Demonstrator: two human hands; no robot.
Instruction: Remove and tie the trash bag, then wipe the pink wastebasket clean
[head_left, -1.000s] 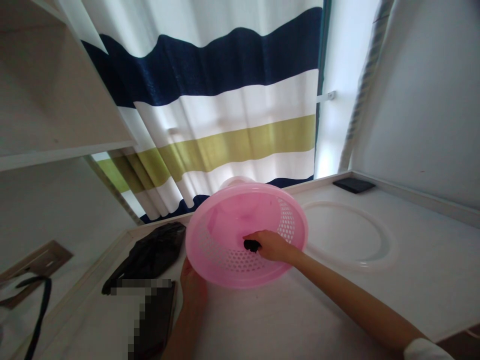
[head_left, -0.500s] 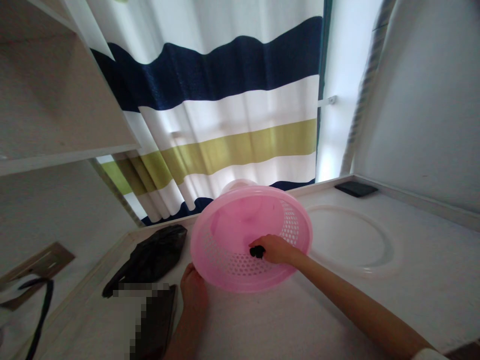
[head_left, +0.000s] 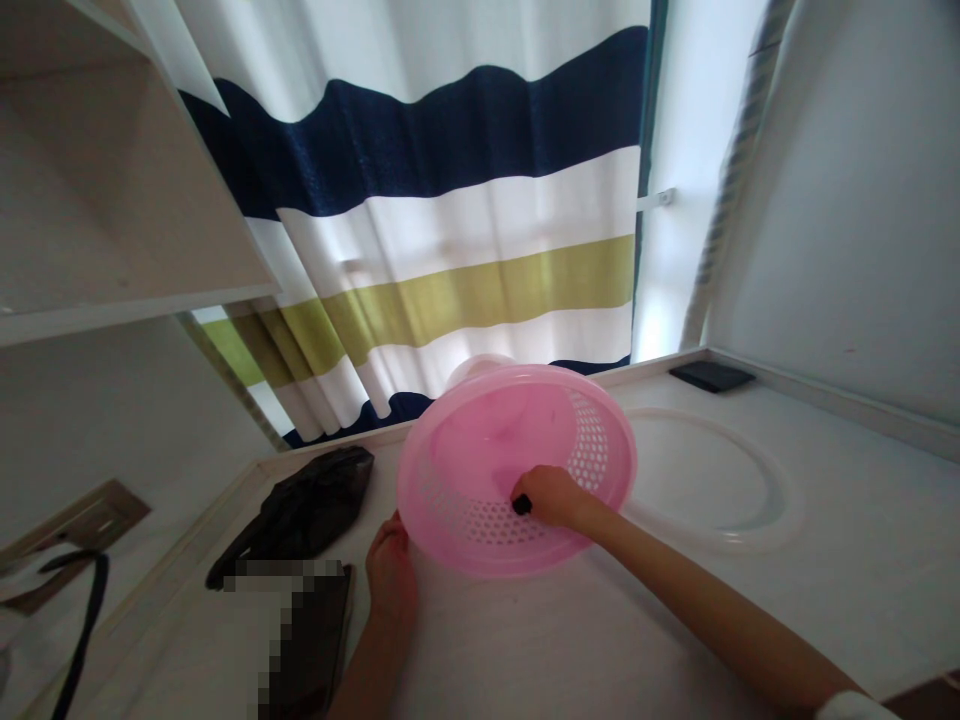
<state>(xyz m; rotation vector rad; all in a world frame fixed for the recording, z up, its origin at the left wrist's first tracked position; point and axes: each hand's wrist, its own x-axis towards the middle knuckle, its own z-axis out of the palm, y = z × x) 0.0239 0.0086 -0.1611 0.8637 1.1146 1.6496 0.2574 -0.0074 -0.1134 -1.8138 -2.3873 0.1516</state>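
A round pink plastic basket (head_left: 487,420) with perforated sides stands on the white tabletop, its opening tilted towards me. My left hand (head_left: 390,565) is at the basket's left outer side, fingers curled against it below the rim; the fingertips are partly hidden. Inside the basket, my right hand (head_left: 551,495) is closed on a small crumpled black piece (head_left: 522,505), which looks like cloth. It is held near the perforated lower wall. Most of the black piece is covered by the fingers.
A black plastic bag (head_left: 307,510) and a dark flat object (head_left: 311,640), partly pixelated, lie on the left. To the right is a round whitish lid-like ring (head_left: 780,500). A flat black item (head_left: 711,376) lies in the back right corner. Striped curtains (head_left: 450,290) hang behind.
The basket has shifted slightly right, and my right hand with the black piece has moved right too. Less of the black piece shows now. My left hand remains at the basket's side.
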